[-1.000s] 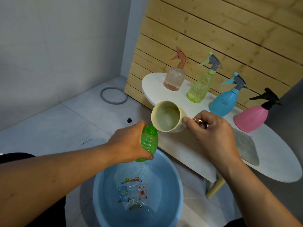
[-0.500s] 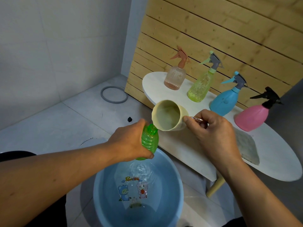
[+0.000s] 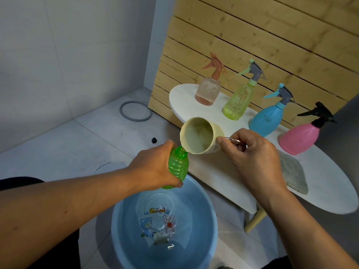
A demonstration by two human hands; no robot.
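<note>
My left hand (image 3: pixel 155 167) grips a ribbed green bottle (image 3: pixel 177 166) with no cap, held above a blue basin (image 3: pixel 209 226). My right hand (image 3: pixel 252 160) holds a cream cup (image 3: pixel 198 137) by a thin metal handle. The cup is tipped on its side, its rim right at the bottle's open neck. Some water lies inside the cup. The basin sits on the floor below both hands and holds rippling water over a cartoon print.
A white oval table (image 3: pixel 223 175) stands against a wooden slat wall. On it stand several spray bottles: orange (image 3: pixel 208 91), yellow-green (image 3: pixel 239 101), blue (image 3: pixel 268 118), pink (image 3: pixel 301 136). A grey cloth (image 3: pixel 293 175) lies on the table. A grey ring (image 3: pixel 135 111) lies on the floor.
The cup has tipped slightly further toward the bottle's neck. Both hands have stayed almost in place, and the ripples in the basin water have shifted.
</note>
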